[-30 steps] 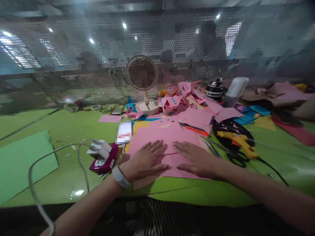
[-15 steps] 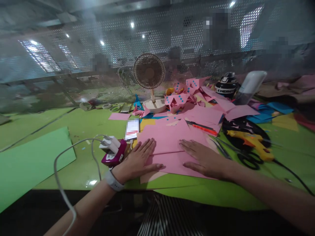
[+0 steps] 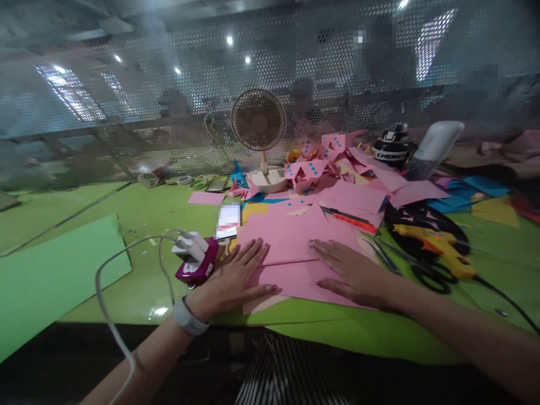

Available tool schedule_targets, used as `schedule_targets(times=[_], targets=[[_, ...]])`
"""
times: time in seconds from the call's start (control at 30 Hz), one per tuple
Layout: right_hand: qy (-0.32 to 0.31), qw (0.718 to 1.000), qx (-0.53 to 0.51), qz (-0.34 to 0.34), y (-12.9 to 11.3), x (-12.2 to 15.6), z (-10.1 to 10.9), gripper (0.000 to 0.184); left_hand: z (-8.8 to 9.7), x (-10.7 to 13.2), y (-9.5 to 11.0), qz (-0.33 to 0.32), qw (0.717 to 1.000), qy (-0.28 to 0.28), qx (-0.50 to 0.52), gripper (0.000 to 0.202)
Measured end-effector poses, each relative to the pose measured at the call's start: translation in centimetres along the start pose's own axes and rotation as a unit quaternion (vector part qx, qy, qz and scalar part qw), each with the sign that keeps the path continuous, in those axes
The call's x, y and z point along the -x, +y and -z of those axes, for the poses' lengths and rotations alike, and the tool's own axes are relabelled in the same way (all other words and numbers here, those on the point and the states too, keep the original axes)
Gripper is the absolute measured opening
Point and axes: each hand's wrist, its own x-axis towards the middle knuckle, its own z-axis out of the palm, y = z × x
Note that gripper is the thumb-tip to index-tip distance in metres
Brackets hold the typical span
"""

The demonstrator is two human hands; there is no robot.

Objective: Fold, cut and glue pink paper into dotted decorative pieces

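Observation:
A pink paper sheet (image 3: 291,239) lies on the green table in front of me, with a crease or folded edge running across it between my hands. My left hand (image 3: 236,278) rests flat on its left side, fingers stretched out. On the right side, my right hand (image 3: 350,273) presses flat too, thumb apart from the fingers. A paler sheet corner (image 3: 258,305) peeks out under the pink paper near the left thumb. Beside my left hand is a purple power block (image 3: 198,264) with a white charger (image 3: 192,247) plugged in.
A yellow glue gun (image 3: 439,244) rests on a black plate, near black-handled scissors (image 3: 434,275). A red-and-black cutter (image 3: 350,218) lies behind the sheet. Farther back stand a small fan (image 3: 259,119) and folded pink paper pieces (image 3: 306,171). Light green card (image 3: 63,281) lies at left.
Both hands stay flat on the pink paper in almost the same place. The whole view has shifted slightly, so things appear a little farther right.

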Motion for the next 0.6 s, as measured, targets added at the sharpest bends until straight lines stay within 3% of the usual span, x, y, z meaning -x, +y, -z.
schedule_targets(times=[0.3, 0.47, 0.6], targets=[[-0.003, 1.000, -0.001, 0.007, 0.13, 0.11, -0.10, 0.071, 0.30, 0.22, 0.49, -0.013, 0.999, 0.019, -0.044, 0.076], [-0.010, 1.000, -0.008, 0.003, 0.08, 0.03, 0.08, 0.071, -0.44, 0.18, -0.15, -0.034, 0.994, 0.067, -0.082, 0.076], [-0.013, 1.000, -0.005, -0.003, -0.06, -0.02, 0.31, 0.071, 0.11, -0.71, 0.37, -0.034, 0.989, 0.105, -0.097, 0.084]])
